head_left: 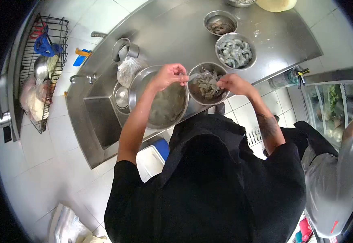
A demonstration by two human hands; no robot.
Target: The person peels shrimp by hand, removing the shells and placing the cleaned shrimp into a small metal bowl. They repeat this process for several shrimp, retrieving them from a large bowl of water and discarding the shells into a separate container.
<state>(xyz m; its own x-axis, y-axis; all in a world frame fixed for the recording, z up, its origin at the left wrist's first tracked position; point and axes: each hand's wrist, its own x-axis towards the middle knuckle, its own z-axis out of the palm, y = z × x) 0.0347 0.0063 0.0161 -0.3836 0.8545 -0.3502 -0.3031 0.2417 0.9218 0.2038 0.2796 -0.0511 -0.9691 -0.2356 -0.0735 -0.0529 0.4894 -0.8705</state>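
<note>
My left hand (170, 77) is pinched at the near rim between a large steel bowl of cloudy water (166, 106) and a smaller bowl. From its fingertips a pale, translucent shrimp (193, 77) juts to the right. My right hand (234, 84) is closed in a pinch over the right side of the smaller bowl; what its fingers hold, if anything, is too small to tell. Shrimp shells and scraps (209, 87) fill that smaller steel bowl (198, 101). Just beyond it stands a bowl of grey peeled shrimp (235, 52).
Farther back sits a bowl with brownish contents (220, 25). A knotted plastic bag (130, 73) and a steel pot (124, 49) stand left of the large bowl, by the sink (101, 121). To my right, a co-worker in a grey shirt (332, 190) faces a glass-fronted fridge (326, 109).
</note>
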